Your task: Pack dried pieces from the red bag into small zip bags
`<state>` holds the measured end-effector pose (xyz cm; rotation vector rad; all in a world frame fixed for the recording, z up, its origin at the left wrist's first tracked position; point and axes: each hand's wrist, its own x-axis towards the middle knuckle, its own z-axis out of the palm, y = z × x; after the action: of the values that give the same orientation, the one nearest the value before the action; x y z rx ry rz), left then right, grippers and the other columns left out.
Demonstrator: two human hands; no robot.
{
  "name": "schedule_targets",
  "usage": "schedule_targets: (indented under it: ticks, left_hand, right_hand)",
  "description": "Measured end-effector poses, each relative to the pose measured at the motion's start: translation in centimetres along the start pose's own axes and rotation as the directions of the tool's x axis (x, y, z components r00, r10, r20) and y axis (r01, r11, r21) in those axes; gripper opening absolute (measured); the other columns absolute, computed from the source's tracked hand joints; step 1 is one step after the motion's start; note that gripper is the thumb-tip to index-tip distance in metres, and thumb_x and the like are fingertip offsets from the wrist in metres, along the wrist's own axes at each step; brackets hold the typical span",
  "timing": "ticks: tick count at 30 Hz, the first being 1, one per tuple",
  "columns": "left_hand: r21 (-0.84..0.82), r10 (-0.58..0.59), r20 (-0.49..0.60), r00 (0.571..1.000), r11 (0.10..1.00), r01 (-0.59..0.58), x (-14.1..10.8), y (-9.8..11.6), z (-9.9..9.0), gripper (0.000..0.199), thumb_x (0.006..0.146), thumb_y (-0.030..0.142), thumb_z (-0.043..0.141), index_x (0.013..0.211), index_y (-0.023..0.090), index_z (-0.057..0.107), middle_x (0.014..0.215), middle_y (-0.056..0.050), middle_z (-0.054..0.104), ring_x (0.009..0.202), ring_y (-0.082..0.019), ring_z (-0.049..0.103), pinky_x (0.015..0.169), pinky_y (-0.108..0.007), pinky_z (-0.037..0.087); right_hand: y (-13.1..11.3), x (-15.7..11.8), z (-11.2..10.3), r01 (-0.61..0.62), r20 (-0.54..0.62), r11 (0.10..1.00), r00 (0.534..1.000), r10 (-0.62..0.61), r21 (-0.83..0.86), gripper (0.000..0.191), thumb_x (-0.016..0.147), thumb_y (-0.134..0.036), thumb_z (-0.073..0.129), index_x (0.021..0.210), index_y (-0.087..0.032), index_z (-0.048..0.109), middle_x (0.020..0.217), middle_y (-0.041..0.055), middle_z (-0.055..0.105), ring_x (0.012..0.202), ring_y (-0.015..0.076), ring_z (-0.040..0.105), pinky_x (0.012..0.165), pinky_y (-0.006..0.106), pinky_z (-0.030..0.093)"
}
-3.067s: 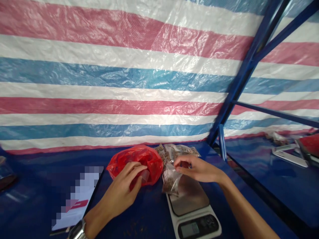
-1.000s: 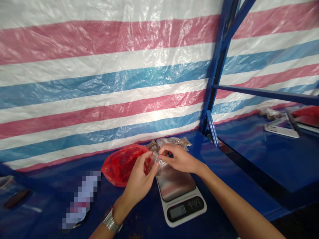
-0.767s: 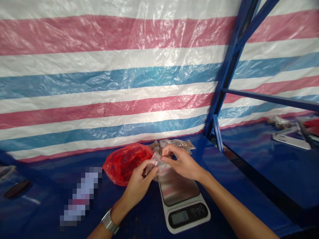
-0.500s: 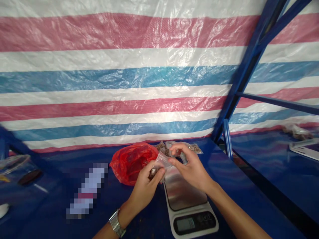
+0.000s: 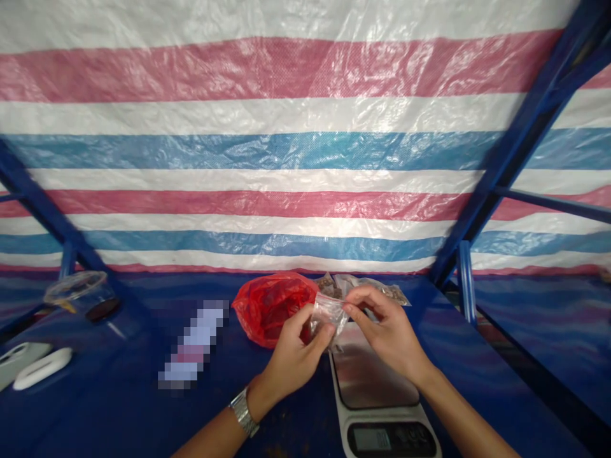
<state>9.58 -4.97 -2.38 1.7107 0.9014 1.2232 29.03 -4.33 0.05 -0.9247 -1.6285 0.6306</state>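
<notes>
Small clear zip bag (image 5: pixel 329 316) now raised between both hands, the view swung left and the kitchen scale (image 5: pixel 375 388) sitting lower in the frame. The left hand (image 5: pixel 296 356), a metal-link watch (image 5: pixel 243 412) on its wrist, grips the bag's lower left side between thumb and fingers. The right hand (image 5: pixel 389 334) is curled, its fingertips (image 5: pixel 351 306) pinching the bag's right side. The bag stands roughly upright, its long axis tilted slightly, with its top edge toward the far side of the table and dark brown contents low near the left thumb; the thin plastic's outline is hard to follow, so its mouth may or may not be sealed. It hangs just above the far edge of the scale's steel platform, not touching it as far as can be seen. A red plastic bag (image 5: pixel 270 310) lies just beyond the left hand, and a pile of filled clear bags (image 5: pixel 370 285) lies just beyond the right, close to the striped tarp (image 5: pixel 286 152). Open blue tabletop (image 5: pixel 477 381) stretches right of the scale toward the table's edge, below a blue steel frame (image 5: pixel 520 152)
</notes>
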Motion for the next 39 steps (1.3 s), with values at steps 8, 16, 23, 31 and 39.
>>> schedule_targets:
  ticks: [8, 16, 23, 31, 39]
  left_hand:
    - [-0.079, -0.019, -0.090, 0.996, 0.997, 0.012, 0.3, 0.0, -0.3, 0.033, 0.102, 0.046, 0.057, 0.089, 0.017, 0.067, 0.078, -0.002, 0.066, 0.071, -0.016, 0.060, 0.068, -0.026, 0.048]
    - [-0.079, 0.020, -0.131, 0.991, 0.996, -0.030, 0.4, -0.1, -0.2, 0.030, 0.099, 0.045, 0.062, 0.101, 0.017, 0.071, 0.096, -0.008, 0.076, 0.089, -0.021, 0.071, 0.083, -0.030, 0.056]
    - [-0.081, 0.006, -0.145, 0.989, 0.997, -0.018, 0.4, 0.1, -0.2, 0.031, 0.097, 0.048, 0.065, 0.094, 0.017, 0.071, 0.088, -0.006, 0.077, 0.082, -0.020, 0.072, 0.074, -0.028, 0.059]
    - [-0.113, -0.001, -0.141, 0.990, 0.993, -0.016, 0.4, 0.1, 0.0, 0.032, 0.093, 0.049, 0.069, 0.093, 0.017, 0.072, 0.088, -0.007, 0.078, 0.082, -0.021, 0.074, 0.074, -0.028, 0.060]
    - [-0.115, -0.011, -0.148, 0.989, 0.993, -0.007, 0.6, 0.1, 0.0, 0.035, 0.092, 0.053, 0.069, 0.093, 0.018, 0.073, 0.088, -0.007, 0.078, 0.084, -0.022, 0.074, 0.077, -0.029, 0.061]
  right_hand:
    - [0.2, -0.3, 0.4, 0.055, 0.041, 0.998, 0.998, -0.054, -0.038, 0.007, 0.098, -0.030, 0.066, 0.103, -0.026, 0.064, 0.095, 0.0026, 0.067, 0.083, 0.0184, 0.066, 0.078, 0.030, 0.055]
    - [0.3, -0.4, 1.3, 0.021, 0.005, 1.000, 1.000, -0.021, 0.017, 0.014, 0.099, -0.033, 0.063, 0.111, -0.025, 0.060, 0.099, 0.0027, 0.064, 0.084, 0.0172, 0.064, 0.077, 0.029, 0.055]
    - [-0.9, -0.5, 1.1, 0.043, 0.065, 0.998, 0.997, -0.046, 0.039, 0.017, 0.102, -0.030, 0.059, 0.119, -0.027, 0.055, 0.087, -0.0006, 0.059, 0.082, 0.0174, 0.062, 0.084, 0.032, 0.052]
    - [-0.3, -0.7, 1.5, 0.015, 0.046, 0.998, 0.999, -0.018, 0.062, 0.026, 0.102, -0.032, 0.060, 0.126, -0.027, 0.052, 0.088, -0.0010, 0.060, 0.083, 0.0170, 0.061, 0.084, 0.031, 0.052]
    - [-0.4, -1.0, 1.8, 0.023, 0.091, 1.000, 0.996, -0.022, -0.004, 0.036, 0.102, -0.027, 0.058, 0.137, -0.030, 0.049, 0.107, 0.0031, 0.063, 0.101, 0.0184, 0.063, 0.095, 0.033, 0.051]
